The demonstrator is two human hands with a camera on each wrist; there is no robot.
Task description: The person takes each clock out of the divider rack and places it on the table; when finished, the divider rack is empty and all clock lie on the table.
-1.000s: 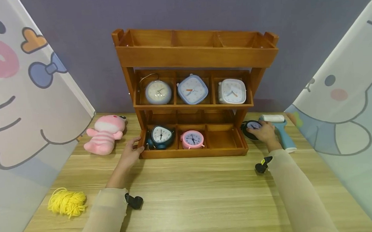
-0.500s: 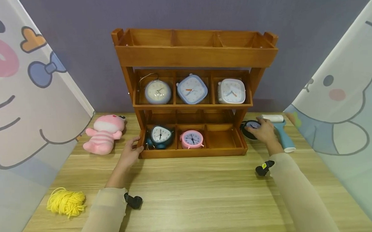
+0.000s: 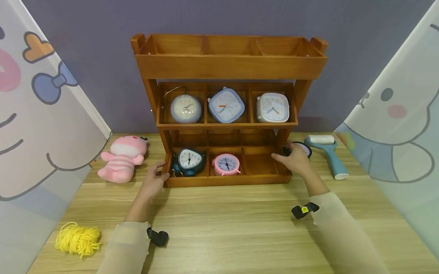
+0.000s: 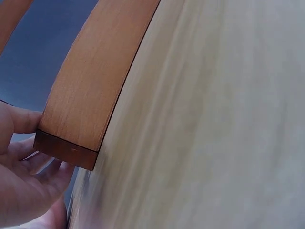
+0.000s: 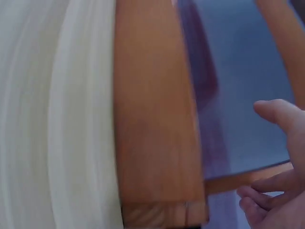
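Observation:
A brown wooden rack [image 3: 229,181] with three divided tiers stands at the table's back. My left hand [image 3: 156,182] holds its lower left end; in the left wrist view, the thumb and bent fingers meet the board's end. Fingers spread and holding nothing, my right hand [image 3: 297,162] is at the rack's lower right end. It partly hides a black clock [image 3: 306,148] on the table. The bottom tier has a dark teal alarm clock [image 3: 190,160] and a pink one [image 3: 227,164]. Above are a round pale clock [image 3: 186,109], a blue squarish clock [image 3: 227,106] and a white one [image 3: 273,107].
A pink plush toy [image 3: 121,159] lies left of the rack, and a bundle of yellow cord [image 3: 78,240] is nearer on that side. A blue-handled lint roller [image 3: 333,156] lies at the right. Cartoon-printed panels [image 3: 406,116] flank the table.
My right hand has let go of the black clock and moved left to the rack's right end. The clock has shifted slightly to the right. My left hand stays in place.

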